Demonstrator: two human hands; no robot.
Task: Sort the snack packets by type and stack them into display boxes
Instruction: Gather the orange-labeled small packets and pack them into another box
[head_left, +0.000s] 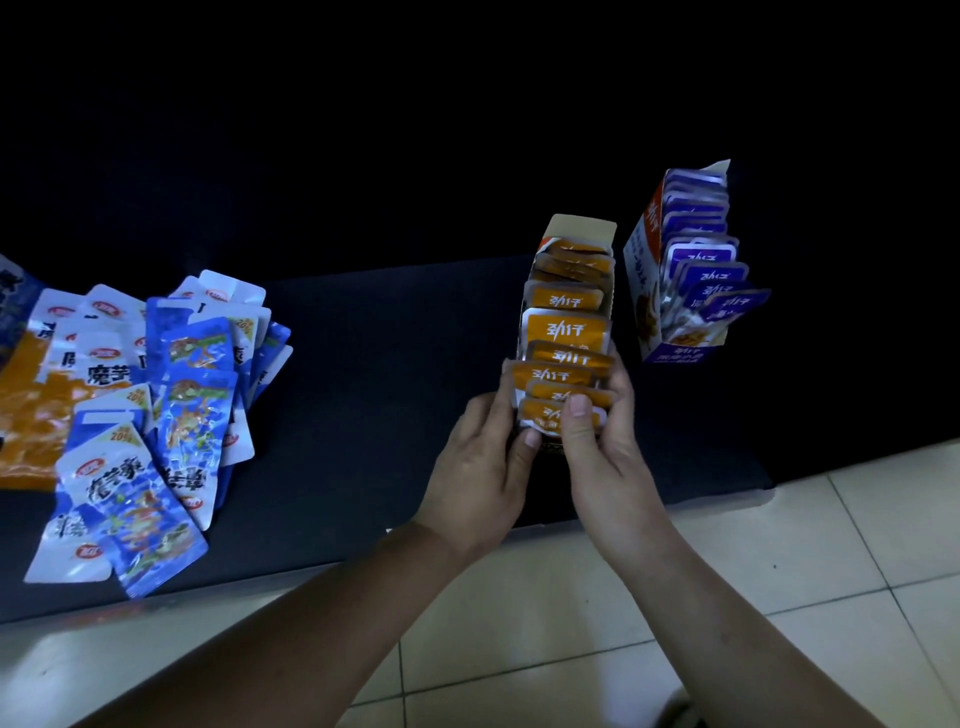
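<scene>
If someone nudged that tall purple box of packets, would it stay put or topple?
Probably tips easily: the purple box stands tall and narrow. Its front purple packets lean out over the low front edge, so they would likely spill. The thin card walls may flex.

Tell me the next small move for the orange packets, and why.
Probably nudge the front orange foil snack packets down and back into the open cardboard display box. The left hand and right hand both pinch the nearest ones, which sit crooked and overlap unevenly, while those behind stand in a neater row.
</scene>
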